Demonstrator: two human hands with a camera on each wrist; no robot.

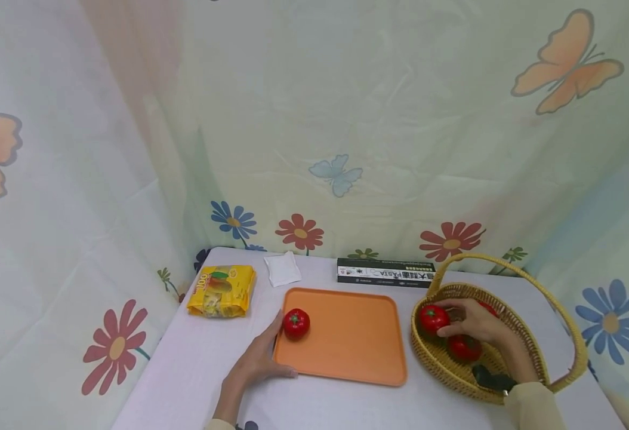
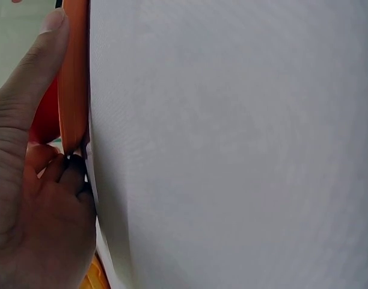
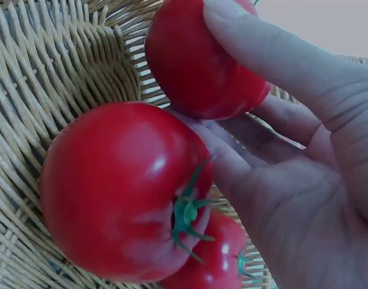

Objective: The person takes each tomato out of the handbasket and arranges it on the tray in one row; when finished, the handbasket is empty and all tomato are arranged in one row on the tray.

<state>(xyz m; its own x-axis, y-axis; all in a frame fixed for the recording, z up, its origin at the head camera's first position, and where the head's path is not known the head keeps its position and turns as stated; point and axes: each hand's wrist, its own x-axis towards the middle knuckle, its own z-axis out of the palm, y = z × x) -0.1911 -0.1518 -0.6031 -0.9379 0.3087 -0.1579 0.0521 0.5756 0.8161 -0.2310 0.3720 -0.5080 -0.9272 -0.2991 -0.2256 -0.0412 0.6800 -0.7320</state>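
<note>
In the head view, my right hand [image 1: 472,322] reaches into a wicker basket [image 1: 454,382] and grips a red tomato [image 1: 433,319] between thumb and fingers. Close by in the basket lies a large tomato [image 3: 121,192], with a smaller one [image 3: 214,256] partly hidden behind it in the right wrist view. My left hand [image 1: 261,358] holds the near left corner of an orange tray [image 1: 354,337]; its thumb lies along the near rim and its fingers are at the left side. A single tomato [image 1: 296,323] sits on the tray's left part, beside those fingers.
Behind the tray lies a black-and-white pasta box [image 1: 385,273]. A white packet [image 1: 283,269] and a yellow bag [image 1: 222,291] with mango pictures are at the back left. The basket's tall handle [image 1: 553,301] arches over the right arm. A patterned curtain [image 1: 314,119] encloses the table.
</note>
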